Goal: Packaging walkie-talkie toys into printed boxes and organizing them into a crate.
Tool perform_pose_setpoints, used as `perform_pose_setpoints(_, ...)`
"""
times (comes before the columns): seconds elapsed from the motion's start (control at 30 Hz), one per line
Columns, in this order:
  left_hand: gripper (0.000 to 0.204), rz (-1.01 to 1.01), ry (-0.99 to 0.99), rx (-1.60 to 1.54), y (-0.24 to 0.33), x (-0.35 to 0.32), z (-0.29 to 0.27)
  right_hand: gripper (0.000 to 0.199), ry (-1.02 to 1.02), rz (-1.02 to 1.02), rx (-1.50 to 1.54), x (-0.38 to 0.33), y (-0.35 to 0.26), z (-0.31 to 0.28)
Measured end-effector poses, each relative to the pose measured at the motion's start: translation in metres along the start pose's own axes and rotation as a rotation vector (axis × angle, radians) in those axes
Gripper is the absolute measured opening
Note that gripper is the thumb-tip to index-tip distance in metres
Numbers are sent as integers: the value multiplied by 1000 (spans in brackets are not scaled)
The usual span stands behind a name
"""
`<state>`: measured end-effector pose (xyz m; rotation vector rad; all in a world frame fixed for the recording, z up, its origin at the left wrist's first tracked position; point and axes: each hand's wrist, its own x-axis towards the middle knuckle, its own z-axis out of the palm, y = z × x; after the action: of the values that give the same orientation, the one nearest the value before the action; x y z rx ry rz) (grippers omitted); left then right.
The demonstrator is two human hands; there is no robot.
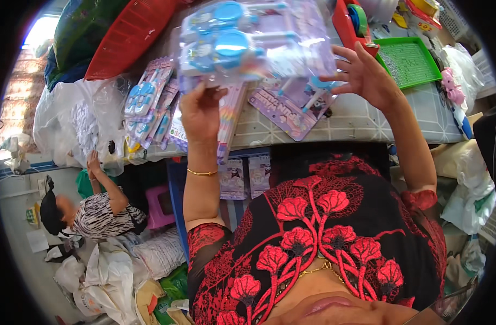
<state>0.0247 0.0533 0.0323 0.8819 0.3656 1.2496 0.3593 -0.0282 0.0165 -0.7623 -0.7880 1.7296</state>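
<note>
Above the table, my left hand [201, 111] is closed on the lower left edge of a blister pack [275, 46], with light-blue round-topped pieces under clear plastic on a purple card. My right hand [367, 78] has its fingers spread beside the pack's right edge; whether a fingertip touches it I cannot tell. Below the pack lies a purple printed card [283, 111] with blue and white pieces on it, partly hidden. Left of my left wrist, similar blister packs [145, 103] lie overlapping near the table edge. A rainbow-striped pack [231, 116] shows just right of that wrist.
A green tray [409, 64] of small bits and a red tape dispenser [356, 24] stand at the right, near a pink toy [451, 86]. A red basket [131, 38] and a clear bag [85, 122] occupy the left. Another person [99, 214] sits at lower left.
</note>
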Motion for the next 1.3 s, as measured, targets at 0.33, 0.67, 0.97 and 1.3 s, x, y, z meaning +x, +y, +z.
perform_pose_setpoints(0.33,39,-216,167,406,-66,-18,46,19,172,-402,-210,-24,-38,-17)
perform_pose_setpoints(0.67,73,-779,2,-570,-74,3,17,30,36,-571,-1135,-28,-79,-14)
perform_pose_setpoints(0.97,44,-428,243,-439,-75,-36,-14,25,-123,-1102,-1490,56,-45,-14)
perform_pose_setpoints(1.3,36,-21,555,65,-127,-56,4,46,-31,-239,-1937,130,-11,-53)
